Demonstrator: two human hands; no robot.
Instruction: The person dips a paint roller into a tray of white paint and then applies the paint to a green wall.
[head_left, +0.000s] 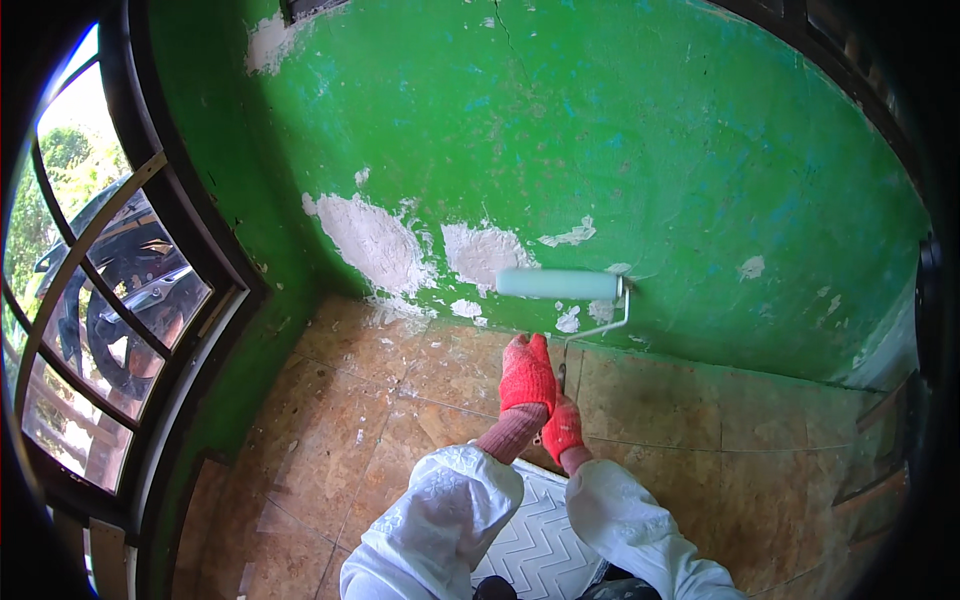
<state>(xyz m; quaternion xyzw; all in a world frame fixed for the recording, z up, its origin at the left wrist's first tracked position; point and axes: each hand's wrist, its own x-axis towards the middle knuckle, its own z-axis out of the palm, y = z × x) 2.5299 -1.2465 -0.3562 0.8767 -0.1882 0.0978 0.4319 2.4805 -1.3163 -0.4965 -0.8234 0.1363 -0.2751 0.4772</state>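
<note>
A paint roller with a pale, blurred sleeve is against or just off the lower green wall. Its bent wire frame leads down to a dark handle. Around that handle, my right hand is closed, in a red knit glove. My left hand, gloved alike, is beside the handle and partly overlaps my right hand. Its fingers are turned away, so whether they grip the handle is hidden. Below both hands, a white paint tray with zigzag ridges lies between my white sleeves.
Rough whitish patches mark the wall's lower part. Paint flakes dot the brown tiled floor. A dark-framed paned window stands at left, with a motorcycle outside. Slatted wooden furniture is at the right edge.
</note>
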